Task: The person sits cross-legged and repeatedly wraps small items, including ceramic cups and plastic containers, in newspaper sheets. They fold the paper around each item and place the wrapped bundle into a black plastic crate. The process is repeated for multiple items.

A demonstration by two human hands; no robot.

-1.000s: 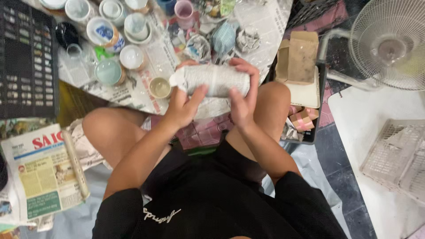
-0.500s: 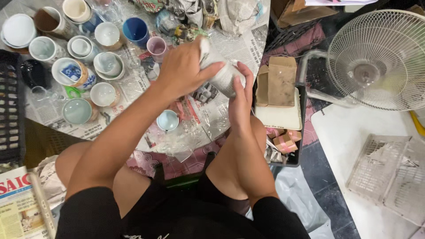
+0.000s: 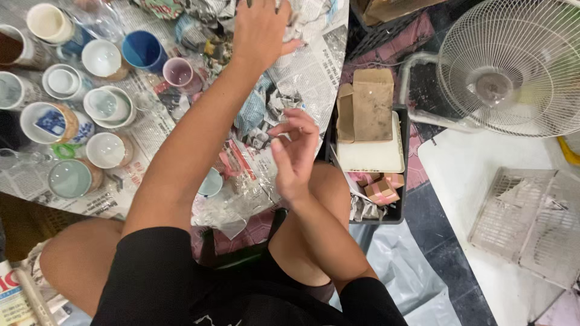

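Observation:
My left hand [image 3: 261,33] reaches far forward, palm down, over crumpled newspaper [image 3: 305,66] at the top of the view. Its fingers are spread, the thumb sticks out to the right, and the fingertips are cut off by the frame edge. I see nothing gripped in it. My right hand [image 3: 295,154] hovers above my knee with loosely curled, parted fingers and holds nothing. Below and between the hands lie clear plastic wrap [image 3: 244,196] and paper scraps. A small pale-blue cup [image 3: 211,182] peeks out beside my left forearm.
Several cups and mugs stand on newspaper at the left, among them a blue mug [image 3: 144,51] and a pink mug [image 3: 178,73]. A black crate [image 3: 400,181] with a cardboard box [image 3: 370,102] sits to the right. Beyond it are a white fan [image 3: 513,66] and a wire basket [image 3: 531,223].
The white paper-wrapped bundle both hands held is out of sight. My left hand has stretched forward to the top edge. My right hand has let go and drawn back over my knee.

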